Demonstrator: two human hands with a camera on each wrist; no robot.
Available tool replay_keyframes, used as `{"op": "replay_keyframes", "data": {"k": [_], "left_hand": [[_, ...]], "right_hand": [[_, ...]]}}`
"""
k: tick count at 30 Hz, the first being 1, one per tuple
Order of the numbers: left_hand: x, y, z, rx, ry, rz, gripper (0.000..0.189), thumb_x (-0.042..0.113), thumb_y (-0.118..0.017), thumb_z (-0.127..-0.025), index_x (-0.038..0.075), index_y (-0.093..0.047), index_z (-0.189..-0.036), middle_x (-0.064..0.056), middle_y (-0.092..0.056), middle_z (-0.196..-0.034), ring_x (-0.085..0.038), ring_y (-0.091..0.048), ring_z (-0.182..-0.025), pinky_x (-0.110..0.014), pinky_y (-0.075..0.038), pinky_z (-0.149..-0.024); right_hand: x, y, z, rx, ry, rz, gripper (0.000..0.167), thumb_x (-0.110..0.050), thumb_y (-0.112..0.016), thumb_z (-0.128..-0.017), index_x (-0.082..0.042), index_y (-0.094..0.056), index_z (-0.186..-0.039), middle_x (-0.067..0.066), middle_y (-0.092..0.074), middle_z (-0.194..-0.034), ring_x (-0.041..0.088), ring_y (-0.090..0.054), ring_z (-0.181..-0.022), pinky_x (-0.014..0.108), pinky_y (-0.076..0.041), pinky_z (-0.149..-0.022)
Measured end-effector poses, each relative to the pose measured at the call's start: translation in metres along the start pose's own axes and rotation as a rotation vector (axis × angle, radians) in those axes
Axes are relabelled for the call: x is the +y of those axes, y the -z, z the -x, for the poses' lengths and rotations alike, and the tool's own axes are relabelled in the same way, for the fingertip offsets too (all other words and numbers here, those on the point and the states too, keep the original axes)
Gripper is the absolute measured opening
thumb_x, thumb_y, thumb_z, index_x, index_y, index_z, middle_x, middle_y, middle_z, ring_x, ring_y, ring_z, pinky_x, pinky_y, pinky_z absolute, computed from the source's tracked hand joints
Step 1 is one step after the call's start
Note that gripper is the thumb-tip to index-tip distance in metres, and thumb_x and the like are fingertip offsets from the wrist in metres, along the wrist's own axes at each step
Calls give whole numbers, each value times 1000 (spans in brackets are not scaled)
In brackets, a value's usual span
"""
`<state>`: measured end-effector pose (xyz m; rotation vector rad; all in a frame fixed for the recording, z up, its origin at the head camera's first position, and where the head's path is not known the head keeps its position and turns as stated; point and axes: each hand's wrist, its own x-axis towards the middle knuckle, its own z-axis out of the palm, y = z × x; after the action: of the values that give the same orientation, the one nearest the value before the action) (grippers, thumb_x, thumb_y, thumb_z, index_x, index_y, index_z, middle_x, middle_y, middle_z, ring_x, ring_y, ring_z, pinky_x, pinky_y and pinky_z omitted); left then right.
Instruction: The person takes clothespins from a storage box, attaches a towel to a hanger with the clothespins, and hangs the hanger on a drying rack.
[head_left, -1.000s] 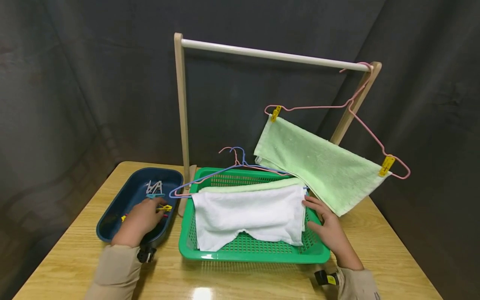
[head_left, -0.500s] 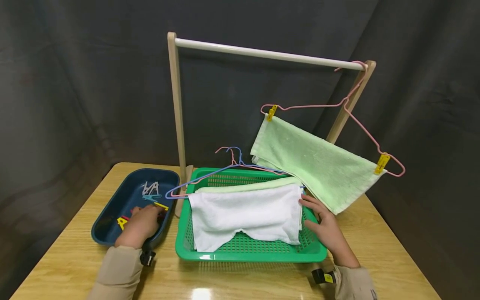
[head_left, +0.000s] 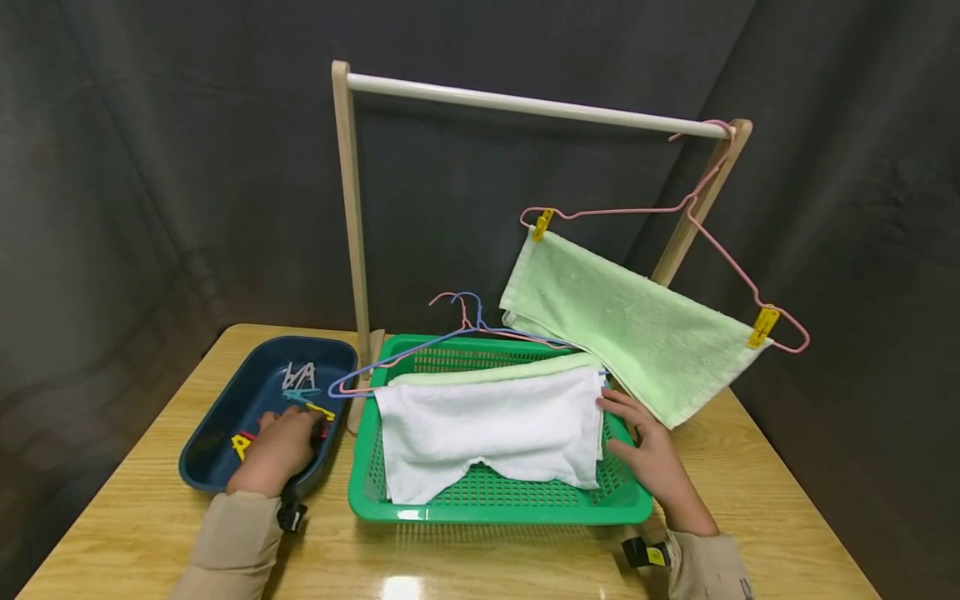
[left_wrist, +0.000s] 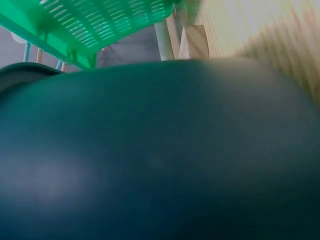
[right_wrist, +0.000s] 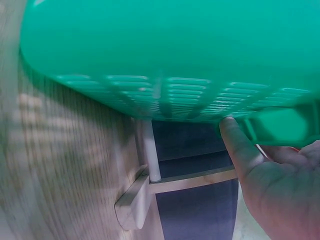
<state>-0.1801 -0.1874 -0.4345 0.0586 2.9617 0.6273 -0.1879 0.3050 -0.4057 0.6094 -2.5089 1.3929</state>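
My left hand (head_left: 276, 450) reaches down into a dark blue basin (head_left: 197, 433), its fingertips hidden among clothespins. A yellow clothespin (head_left: 321, 412) lies right at those fingers, with red bits showing close by; I cannot tell whether the fingers pinch one. In the left wrist view the basin's wall (left_wrist: 150, 150) blocks the hand. My right hand (head_left: 651, 457) has relaxed fingers at the right edge of a white towel (head_left: 487, 429), which hangs on a blue hanger (head_left: 435, 340). In the right wrist view, the right thumb meets the green basket's wall (right_wrist: 150, 45).
The green basket (head_left: 495, 512) also holds a pale green towel (head_left: 487, 372) and a pink hanger (head_left: 463, 310). Behind, a rack with a white rod (head_left: 525, 103) carries another pink hanger, its light green towel (head_left: 630, 317) clipped by two yellow clothespins (head_left: 762, 327). White clothespins (head_left: 300, 375) lie in the basin.
My left hand has moved slightly nearer and deeper into the basin, uncovering a yellow clothespin at its left. The right hand stays at the towel's edge. The head view has shifted a little.
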Motion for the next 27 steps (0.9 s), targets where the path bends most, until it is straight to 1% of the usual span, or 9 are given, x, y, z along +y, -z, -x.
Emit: {"op": "replay_keyframes", "data": {"k": [3, 8, 11, 14, 18, 20, 23, 25, 27], "left_hand": [[1, 1, 0, -12, 15, 8, 34, -9, -62, -88, -2, -67, -121, -30, -59, -115, -47, -48, -97, -61, -43, -85], [2, 3, -2, -41, 35, 3, 41, -5, -65, -89, -4, -62, -130, -34, -57, -123, -51, -49, -102, -65, -44, -88], [2, 3, -2, -40, 32, -1, 46, -1, -66, -89, -6, -59, -133, -35, -56, -126, -55, -49, -106, -66, -42, -92], [2, 3, -2, -38, 34, 0, 50, 0, -65, -88, -8, -57, -136, -37, -55, -129, -57, -49, -110, -68, -39, -96], [3, 4, -2, -40, 38, 1, 50, 2, -66, -88, -8, -56, -136, -36, -56, -129, -56, -50, -112, -67, -39, -97], [3, 5, -3, -34, 34, 4, 46, 4, -68, -89, -5, -59, -133, -33, -60, -122, -52, -54, -107, -65, -40, -95], [2, 6, -3, -18, 25, 20, 35, 8, -72, -89, 0, -64, -122, -22, -66, -105, -41, -58, -93, -59, -44, -87], [1, 7, -3, -8, 19, 35, 27, 9, -73, -89, 2, -65, -114, -14, -65, -94, -34, -57, -84, -55, -45, -80], [1, 7, -3, 0, 17, 47, 25, 11, -74, -89, 3, -65, -111, -10, -63, -89, -30, -55, -79, -52, -46, -76]], "right_hand": [[0, 0, 0, -1, 2, -2, 55, 23, -53, -82, 8, -58, -135, 23, -44, -149, -6, -32, -137, 15, -33, -87], [2, 0, 1, -1, 5, -5, 55, 23, -54, -83, 8, -58, -136, 23, -44, -149, -6, -32, -137, 15, -33, -87], [3, 0, 1, 0, 8, -10, 55, 23, -54, -82, 8, -58, -136, 23, -44, -149, -6, -32, -137, 15, -33, -87], [3, -1, 0, 3, 10, -17, 55, 24, -54, -82, 9, -58, -135, 24, -44, -149, -6, -32, -137, 13, -33, -89], [3, -1, 0, 8, 14, -24, 55, 24, -53, -82, 10, -58, -134, 26, -43, -148, -7, -32, -137, 11, -33, -92], [3, -1, 0, 9, 17, -29, 54, 24, -52, -81, 11, -57, -134, 27, -43, -148, -7, -32, -137, 11, -33, -93], [2, -1, 0, 10, 21, -33, 54, 24, -52, -81, 12, -57, -134, 28, -43, -148, -7, -33, -137, 11, -33, -93], [2, -1, 0, 8, 20, -34, 54, 24, -52, -82, 13, -57, -134, 28, -42, -148, -7, -32, -137, 11, -33, -93], [2, -1, 0, 6, 16, -34, 53, 24, -52, -82, 12, -57, -134, 28, -42, -148, -7, -32, -137, 11, -33, -93]]}}
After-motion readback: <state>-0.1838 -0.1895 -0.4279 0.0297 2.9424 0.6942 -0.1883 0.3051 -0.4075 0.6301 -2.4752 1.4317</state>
